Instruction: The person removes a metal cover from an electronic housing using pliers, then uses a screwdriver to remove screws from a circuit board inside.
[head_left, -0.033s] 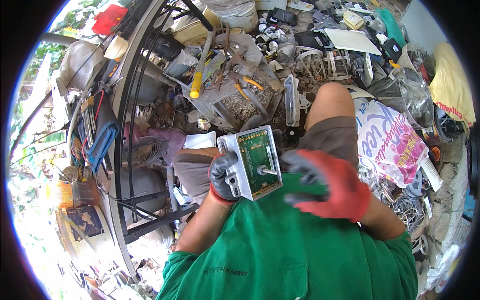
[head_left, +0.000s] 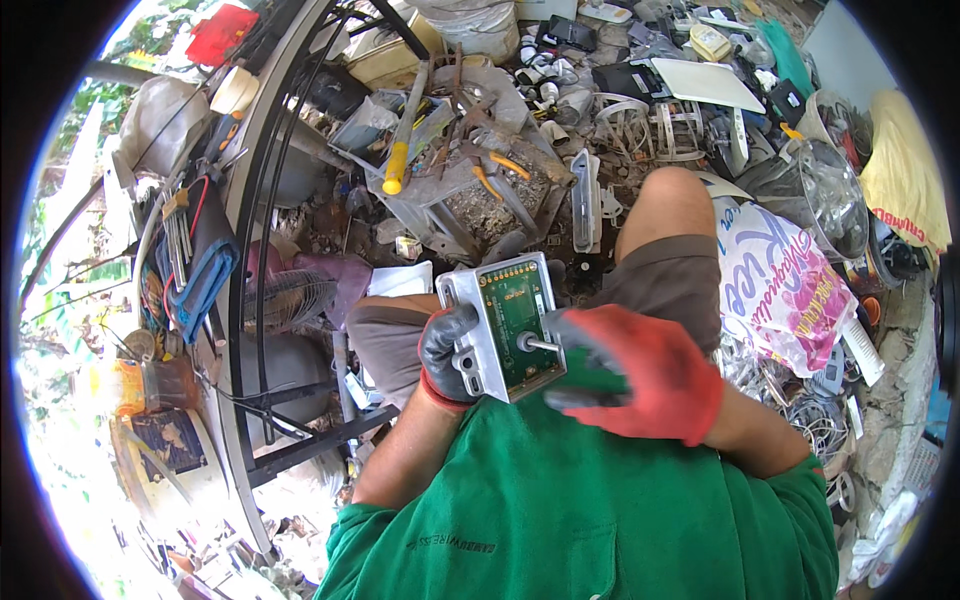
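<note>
1. Metal housing (head_left: 488, 335), one: silver, shallow, with slotted lugs on its left side. I have it above the lap, in front of the green shirt (head_left: 560, 490), tilted, face toward my camera.
2. Circuit board (head_left: 512, 310), one: green, seated within the housing walls. One row of gold-coloured pads along the upper edge, too small for me to count.
3. Metal pin (head_left: 543, 346), one: round-collared, standing out from the lower half of the board.
4. Condition of work: board face bare, no cover over it; I judge that stage done. Board, pin and housing are together, so I judge any parting of them not yet done. Fastenings: cannot tell.
5. Gloved hands, two. Left hand (head_left: 450, 350): dark glove, clamped round the left side of the housing, thumb on the lug side. Right hand (head_left: 650, 370): red and dark glove, blurred, thumb and fingers spread, no object that I can see between them. It lies just beside the housing's right edge; contact with the pin I cannot tell.
6. Surroundings, beyond the knees: yellow-ended tool (head_left: 395, 168), one; orange-handled tool (head_left: 487, 183), one, two grips showing; white panel (head_left: 707, 84), one.
7. Printed plastic bag (head_left: 780, 290), one, to the right; scrap around it, uncountable.
</note>
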